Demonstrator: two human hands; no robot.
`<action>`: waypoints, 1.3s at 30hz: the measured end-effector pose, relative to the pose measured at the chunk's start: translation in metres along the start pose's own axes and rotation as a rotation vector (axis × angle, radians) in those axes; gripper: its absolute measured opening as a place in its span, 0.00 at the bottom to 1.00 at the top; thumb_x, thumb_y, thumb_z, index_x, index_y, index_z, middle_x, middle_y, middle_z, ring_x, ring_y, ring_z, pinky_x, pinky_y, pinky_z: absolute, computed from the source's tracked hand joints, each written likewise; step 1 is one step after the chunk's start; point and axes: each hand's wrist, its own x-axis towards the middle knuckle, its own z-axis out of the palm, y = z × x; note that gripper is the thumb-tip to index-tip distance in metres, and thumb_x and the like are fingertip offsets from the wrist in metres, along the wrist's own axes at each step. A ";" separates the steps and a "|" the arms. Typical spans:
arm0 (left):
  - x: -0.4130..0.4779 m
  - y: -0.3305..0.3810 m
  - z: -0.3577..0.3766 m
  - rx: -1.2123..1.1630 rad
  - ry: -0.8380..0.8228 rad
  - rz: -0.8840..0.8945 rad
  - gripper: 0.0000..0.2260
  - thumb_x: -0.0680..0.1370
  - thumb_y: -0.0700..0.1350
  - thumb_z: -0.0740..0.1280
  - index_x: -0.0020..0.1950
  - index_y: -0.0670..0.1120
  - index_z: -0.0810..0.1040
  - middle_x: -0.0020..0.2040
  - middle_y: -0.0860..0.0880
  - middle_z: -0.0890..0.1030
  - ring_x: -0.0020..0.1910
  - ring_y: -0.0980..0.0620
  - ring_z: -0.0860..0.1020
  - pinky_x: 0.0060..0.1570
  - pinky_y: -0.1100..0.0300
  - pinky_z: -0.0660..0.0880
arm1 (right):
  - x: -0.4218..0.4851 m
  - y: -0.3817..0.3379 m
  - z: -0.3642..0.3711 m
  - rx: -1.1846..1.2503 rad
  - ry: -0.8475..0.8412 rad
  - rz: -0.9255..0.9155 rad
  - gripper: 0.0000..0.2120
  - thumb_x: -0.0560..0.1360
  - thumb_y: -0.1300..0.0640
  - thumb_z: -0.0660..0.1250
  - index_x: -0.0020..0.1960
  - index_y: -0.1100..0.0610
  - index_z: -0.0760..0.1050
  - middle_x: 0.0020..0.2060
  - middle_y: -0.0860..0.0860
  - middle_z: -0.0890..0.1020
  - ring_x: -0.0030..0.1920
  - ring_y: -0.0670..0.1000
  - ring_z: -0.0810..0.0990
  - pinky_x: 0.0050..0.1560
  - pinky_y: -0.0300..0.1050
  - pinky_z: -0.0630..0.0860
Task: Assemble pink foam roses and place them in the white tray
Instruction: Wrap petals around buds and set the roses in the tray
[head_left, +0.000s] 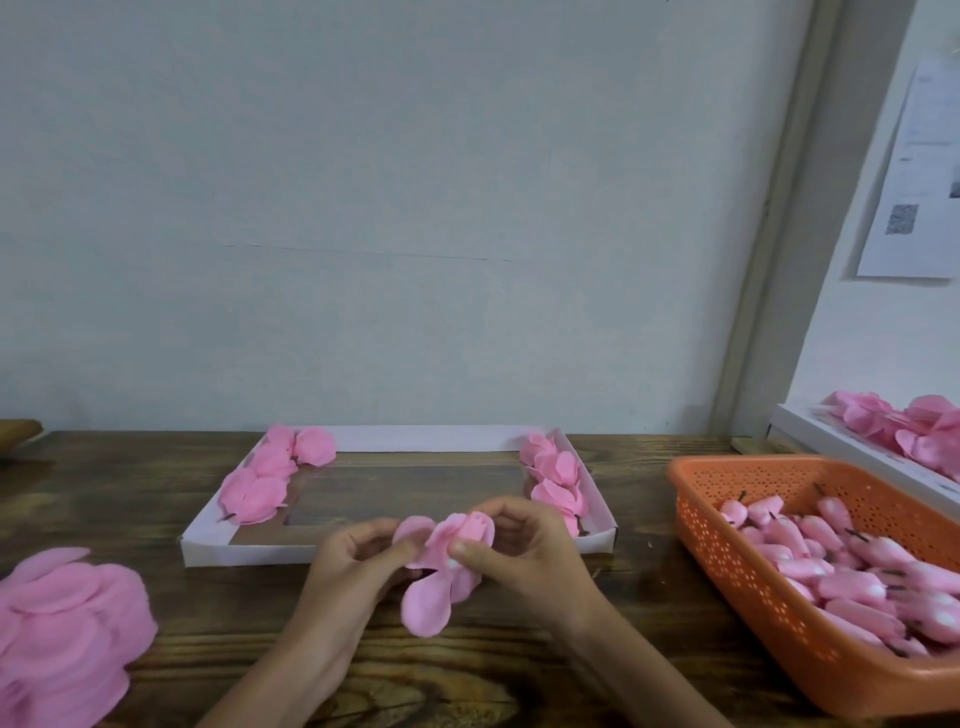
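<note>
A half-built pink foam rose (441, 561) hangs between both hands, just in front of the white tray (395, 555). My left hand (353, 566) pinches its loose petals from the left. My right hand (524, 551) grips the bud and petals from the right, thumb on top. One petal droops down toward the table. Finished roses lie in the tray along its left side (270, 478) and its right side (558, 483).
A pile of loose pink petals (62, 634) lies at the front left of the wooden table. An orange perforated basket (727, 545) of pink buds on dark stems stands at the right. Behind it, a second white tray (852, 457) holds more petals.
</note>
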 end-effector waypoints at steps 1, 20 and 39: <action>-0.001 0.000 0.000 0.026 -0.002 0.007 0.19 0.61 0.48 0.83 0.49 0.43 0.89 0.49 0.39 0.88 0.48 0.43 0.87 0.47 0.55 0.82 | -0.001 0.000 0.002 -0.027 -0.002 -0.004 0.06 0.72 0.57 0.79 0.49 0.53 0.85 0.46 0.55 0.89 0.48 0.54 0.88 0.49 0.47 0.83; -0.005 -0.003 0.002 0.071 0.183 0.046 0.18 0.79 0.58 0.69 0.41 0.46 0.88 0.44 0.45 0.87 0.45 0.47 0.87 0.43 0.56 0.80 | -0.005 -0.002 0.013 -0.251 0.112 0.044 0.08 0.70 0.60 0.82 0.45 0.57 0.84 0.41 0.53 0.88 0.44 0.58 0.87 0.48 0.62 0.84; -0.018 0.000 0.033 -0.241 0.019 -0.244 0.28 0.78 0.66 0.60 0.38 0.42 0.82 0.39 0.39 0.79 0.35 0.45 0.79 0.31 0.57 0.71 | -0.019 -0.003 0.038 -0.588 0.152 -0.226 0.08 0.71 0.50 0.77 0.43 0.47 0.78 0.37 0.44 0.80 0.38 0.47 0.79 0.39 0.40 0.76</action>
